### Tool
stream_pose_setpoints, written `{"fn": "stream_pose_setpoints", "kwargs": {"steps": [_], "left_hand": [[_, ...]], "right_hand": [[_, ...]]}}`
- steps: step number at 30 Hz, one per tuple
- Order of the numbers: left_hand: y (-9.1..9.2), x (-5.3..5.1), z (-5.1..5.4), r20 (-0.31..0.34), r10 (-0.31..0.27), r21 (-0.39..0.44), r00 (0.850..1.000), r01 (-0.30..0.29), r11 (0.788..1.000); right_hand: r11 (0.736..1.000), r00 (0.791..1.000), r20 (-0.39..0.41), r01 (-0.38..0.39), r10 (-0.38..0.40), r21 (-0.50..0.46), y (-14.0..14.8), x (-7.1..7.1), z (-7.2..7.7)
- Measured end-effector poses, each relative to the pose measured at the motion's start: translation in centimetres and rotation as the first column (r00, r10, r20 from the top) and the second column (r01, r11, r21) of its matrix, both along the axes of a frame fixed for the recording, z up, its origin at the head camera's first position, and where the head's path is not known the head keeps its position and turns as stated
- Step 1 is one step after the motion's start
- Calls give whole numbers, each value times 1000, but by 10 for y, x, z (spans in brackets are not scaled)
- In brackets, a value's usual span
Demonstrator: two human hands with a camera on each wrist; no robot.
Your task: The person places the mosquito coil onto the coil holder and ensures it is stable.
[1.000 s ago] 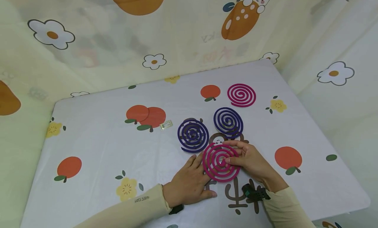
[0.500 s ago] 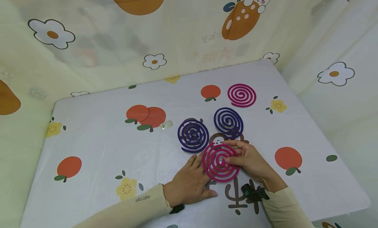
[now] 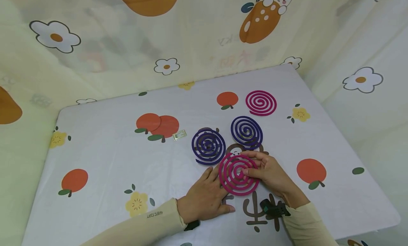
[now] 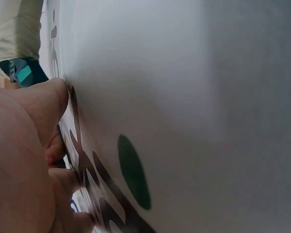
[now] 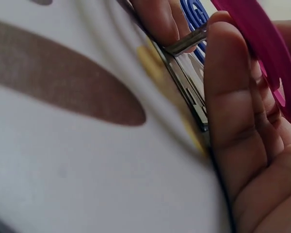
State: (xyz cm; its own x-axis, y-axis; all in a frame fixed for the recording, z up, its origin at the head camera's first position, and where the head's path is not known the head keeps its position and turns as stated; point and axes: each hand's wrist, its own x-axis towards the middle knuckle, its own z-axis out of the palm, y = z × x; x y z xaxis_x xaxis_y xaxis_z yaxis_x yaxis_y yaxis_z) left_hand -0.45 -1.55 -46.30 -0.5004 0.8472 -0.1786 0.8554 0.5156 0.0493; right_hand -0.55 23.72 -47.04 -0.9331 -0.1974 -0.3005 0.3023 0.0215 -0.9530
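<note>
Just below and right of the head view's centre, our right hand [image 3: 269,173] pinches the pink coil [image 3: 234,172]; our left hand [image 3: 205,198] lies spread. Squeezing unevenly against the metal strip [image 5: 186,42] could snap the coil.

— How do your surfaces look? Your pink coil [image 5: 263,41] seems smooth and matt.
— Your thin strip [image 5: 186,42] looks like shiny metal, your left sleeve [image 3: 137,224] matt cloth, your table covering [image 3: 108,150] smooth, faintly glossy.
</note>
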Motion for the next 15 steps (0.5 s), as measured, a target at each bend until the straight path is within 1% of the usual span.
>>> {"fn": "stream_pose_setpoints", "kwargs": {"steps": [6, 12, 15], "left_hand": [[-1, 0, -1, -7, -2, 13, 1000, 2, 1000], [0, 0, -3, -5, 0, 15, 1000, 0, 1000], [0, 0, -3, -6, 0, 16, 1000, 0, 1000]], "right_hand": [[999, 999, 17, 31, -31, 13, -1, 0, -1], [999, 999, -5, 49, -49, 7, -1, 1, -1], [998, 998, -2, 57, -56, 6, -1, 1, -2]]}}
